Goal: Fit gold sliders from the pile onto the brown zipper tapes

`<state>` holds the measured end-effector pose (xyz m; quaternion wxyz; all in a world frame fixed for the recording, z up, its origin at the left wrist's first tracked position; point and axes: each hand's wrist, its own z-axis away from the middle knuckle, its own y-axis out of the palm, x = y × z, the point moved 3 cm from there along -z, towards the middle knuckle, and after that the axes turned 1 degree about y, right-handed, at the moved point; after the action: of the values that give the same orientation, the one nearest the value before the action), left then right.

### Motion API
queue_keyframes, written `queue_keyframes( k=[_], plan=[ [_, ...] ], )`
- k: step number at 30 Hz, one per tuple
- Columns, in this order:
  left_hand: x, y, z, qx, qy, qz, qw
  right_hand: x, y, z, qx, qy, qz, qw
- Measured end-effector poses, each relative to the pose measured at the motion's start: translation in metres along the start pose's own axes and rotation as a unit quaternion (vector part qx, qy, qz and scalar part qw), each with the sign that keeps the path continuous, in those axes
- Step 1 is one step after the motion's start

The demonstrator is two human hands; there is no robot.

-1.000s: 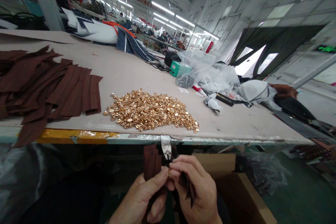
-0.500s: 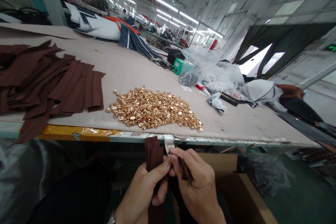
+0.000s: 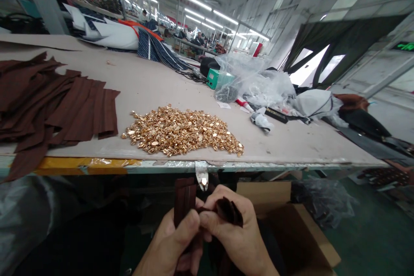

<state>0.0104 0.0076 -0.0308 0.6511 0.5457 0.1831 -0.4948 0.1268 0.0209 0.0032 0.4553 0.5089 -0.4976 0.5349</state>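
My left hand [image 3: 176,239] is closed round several dark brown fabric strips [image 3: 185,198] that stick up above its fingers. Beside it, my right hand [image 3: 236,228] is closed on a bunch of brown strips [image 3: 229,210], with its thumb touching the left fingertips. Both hands are below the table's front edge. A metal piece [image 3: 202,176] hangs from that edge just above them, with a bright spot at its tip. On the table [image 3: 274,146] lies a heap of small gold metal parts [image 3: 184,133].
A pile of brown strips [image 3: 71,108] covers the table's left. Clear plastic bags [image 3: 268,86] and a green box [image 3: 215,78] lie at the back right. Under the table stands an open cardboard box [image 3: 300,233]. People are far off.
Both hands have moved down a little, away from the metal piece, whose tip now shows. My right hand has turned, showing the ends of its strips. The view has shifted slightly.
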Motion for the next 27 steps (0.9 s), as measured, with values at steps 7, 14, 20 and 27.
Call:
queue_keyframes(
  k=[7, 14, 20, 27],
  plan=[
    [-0.013, -0.009, -0.004, -0.149, 0.055, -0.085, 0.984, -0.005, -0.005, 0.004, -0.033, 0.044, -0.016, 0.998],
    [-0.019, -0.006, 0.0, -0.135, 0.11, -0.139, 0.975, 0.001, -0.008, 0.007, -0.034, -0.138, 0.135, 0.98],
    [-0.011, -0.004, -0.003, -0.088, -0.031, -0.021, 0.995, 0.004, -0.006, 0.012, -0.026, -0.28, 0.151, 0.948],
    [-0.009, -0.006, -0.003, -0.089, -0.062, -0.005, 0.994, -0.014, -0.003, 0.005, -0.057, -0.008, -0.02, 0.998]
  ],
)
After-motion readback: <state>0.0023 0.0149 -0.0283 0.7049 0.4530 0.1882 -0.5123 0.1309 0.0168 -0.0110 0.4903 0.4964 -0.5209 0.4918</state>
